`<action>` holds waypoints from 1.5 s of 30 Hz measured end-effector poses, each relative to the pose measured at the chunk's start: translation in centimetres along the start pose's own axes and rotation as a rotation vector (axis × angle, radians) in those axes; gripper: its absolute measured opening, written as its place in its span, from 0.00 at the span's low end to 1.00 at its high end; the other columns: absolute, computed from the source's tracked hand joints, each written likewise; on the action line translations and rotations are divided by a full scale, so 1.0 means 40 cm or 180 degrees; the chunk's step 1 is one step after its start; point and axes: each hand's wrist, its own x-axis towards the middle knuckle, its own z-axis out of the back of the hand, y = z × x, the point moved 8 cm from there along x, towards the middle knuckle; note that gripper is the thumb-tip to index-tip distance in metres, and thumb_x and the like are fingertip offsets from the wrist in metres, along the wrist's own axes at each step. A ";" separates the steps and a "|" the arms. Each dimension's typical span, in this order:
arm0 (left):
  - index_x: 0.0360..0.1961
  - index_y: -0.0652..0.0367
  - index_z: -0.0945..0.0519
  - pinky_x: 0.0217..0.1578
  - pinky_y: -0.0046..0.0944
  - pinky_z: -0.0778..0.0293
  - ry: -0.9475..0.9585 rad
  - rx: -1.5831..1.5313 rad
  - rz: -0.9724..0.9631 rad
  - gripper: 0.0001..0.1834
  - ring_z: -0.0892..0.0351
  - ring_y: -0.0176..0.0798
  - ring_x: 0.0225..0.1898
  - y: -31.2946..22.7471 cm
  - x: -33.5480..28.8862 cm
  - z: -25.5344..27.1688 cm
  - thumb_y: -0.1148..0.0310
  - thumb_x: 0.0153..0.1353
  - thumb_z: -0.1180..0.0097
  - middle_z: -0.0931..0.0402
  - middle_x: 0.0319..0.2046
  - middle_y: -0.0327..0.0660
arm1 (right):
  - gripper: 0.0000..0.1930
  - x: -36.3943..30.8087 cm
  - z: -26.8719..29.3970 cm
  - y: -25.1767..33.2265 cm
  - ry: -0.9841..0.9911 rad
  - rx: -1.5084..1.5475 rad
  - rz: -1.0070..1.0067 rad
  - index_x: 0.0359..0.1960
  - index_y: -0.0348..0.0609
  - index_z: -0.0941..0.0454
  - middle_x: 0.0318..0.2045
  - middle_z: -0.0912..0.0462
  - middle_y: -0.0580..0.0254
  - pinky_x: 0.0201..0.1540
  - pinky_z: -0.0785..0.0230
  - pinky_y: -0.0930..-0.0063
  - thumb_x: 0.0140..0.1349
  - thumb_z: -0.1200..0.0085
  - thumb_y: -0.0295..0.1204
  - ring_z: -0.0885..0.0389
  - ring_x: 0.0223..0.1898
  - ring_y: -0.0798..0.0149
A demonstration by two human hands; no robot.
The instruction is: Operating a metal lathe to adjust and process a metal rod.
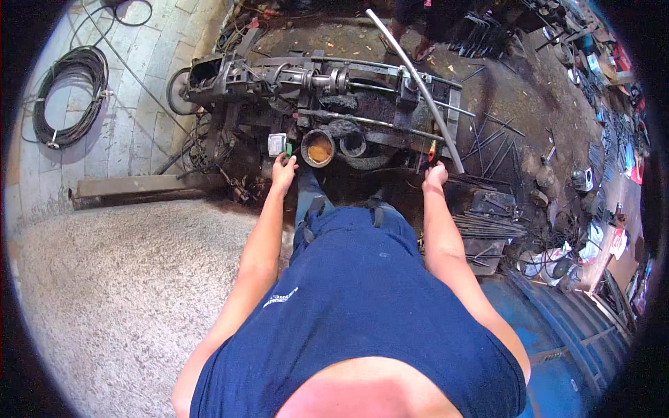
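A dark, greasy metal machine with rods and rollers stands in front of me on the workshop floor. My left hand reaches to a small grey switch box with a green button at the machine's near left, fingertips touching it. My right hand is closed at the lower end of a long grey metal pipe, which slants from the far side down to the machine's near right corner. A small red-and-yellow handle sits just beside that hand. A round can with orange-brown contents stands between my hands.
A coiled black cable lies on pale paving at the far left. A steel beam edges a gravel slab at the left. Bundles of bent metal rods and scrap lie at the right. Another person's sandalled feet stand beyond the machine. Blue sheet lower right.
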 end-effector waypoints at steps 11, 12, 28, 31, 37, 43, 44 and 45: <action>0.52 0.66 0.27 0.22 0.32 0.28 0.0456 0.0232 0.0306 0.21 0.20 0.35 0.24 0.025 0.081 0.028 0.65 0.62 0.44 0.21 0.30 0.42 | 0.18 -0.268 0.032 0.039 0.0416 -0.1679 0.2127 0.49 0.36 0.24 0.40 0.18 0.50 0.48 0.30 0.68 0.56 0.47 0.30 0.19 0.43 0.56; 0.52 0.66 0.27 0.22 0.32 0.28 0.0496 0.0234 0.0308 0.21 0.20 0.35 0.24 0.022 0.094 0.021 0.65 0.62 0.44 0.21 0.30 0.42 | 0.19 -0.319 0.005 0.060 0.0852 -0.1772 0.2169 0.49 0.36 0.25 0.40 0.17 0.51 0.48 0.29 0.68 0.56 0.46 0.30 0.18 0.42 0.59; 0.60 0.55 0.33 0.25 0.31 0.31 0.0495 -0.0232 0.0505 0.25 0.23 0.30 0.23 0.062 0.094 -0.019 0.63 0.63 0.45 0.25 0.29 0.35 | 0.26 -0.688 -0.589 0.652 0.1467 -0.2748 0.5313 0.55 0.39 0.30 0.45 0.23 0.44 0.53 0.33 0.55 0.58 0.46 0.42 0.24 0.48 0.43; 0.60 0.54 0.32 0.26 0.32 0.30 0.0478 -0.0189 0.0487 0.25 0.23 0.29 0.24 0.052 0.094 -0.018 0.63 0.63 0.45 0.24 0.29 0.34 | 0.28 -0.551 -0.637 0.593 0.1544 -0.3471 0.4580 0.56 0.40 0.31 0.46 0.24 0.42 0.54 0.34 0.53 0.61 0.50 0.48 0.25 0.50 0.42; 0.58 0.58 0.30 0.26 0.31 0.29 0.0436 -0.0186 0.0427 0.24 0.22 0.29 0.25 0.061 0.093 -0.010 0.61 0.63 0.45 0.24 0.29 0.36 | 0.24 -0.567 -0.659 0.590 0.1720 -0.3632 0.4609 0.47 0.38 0.27 0.44 0.23 0.39 0.52 0.33 0.51 0.63 0.54 0.49 0.25 0.49 0.40; 0.59 0.59 0.30 0.24 0.29 0.31 0.0414 -0.0282 0.0468 0.24 0.23 0.29 0.24 0.057 0.113 -0.015 0.62 0.63 0.46 0.24 0.28 0.36 | 0.25 -0.576 -0.658 0.590 0.1680 -0.3698 0.4425 0.46 0.38 0.26 0.44 0.22 0.41 0.53 0.34 0.51 0.64 0.56 0.49 0.25 0.50 0.42; 0.59 0.59 0.31 0.24 0.29 0.32 0.0399 -0.0278 0.0473 0.24 0.23 0.29 0.24 0.058 0.114 -0.018 0.63 0.64 0.46 0.24 0.28 0.36 | 0.25 -0.574 -0.657 0.592 0.1653 -0.3719 0.4423 0.45 0.38 0.26 0.44 0.22 0.41 0.53 0.34 0.51 0.64 0.56 0.49 0.25 0.50 0.42; 0.59 0.59 0.31 0.24 0.29 0.32 0.0408 -0.0271 0.0476 0.24 0.23 0.29 0.24 0.056 0.113 -0.021 0.63 0.64 0.46 0.24 0.28 0.36 | 0.25 -0.579 -0.657 0.590 0.1701 -0.3674 0.4419 0.45 0.38 0.26 0.44 0.22 0.41 0.53 0.33 0.51 0.64 0.56 0.50 0.25 0.49 0.42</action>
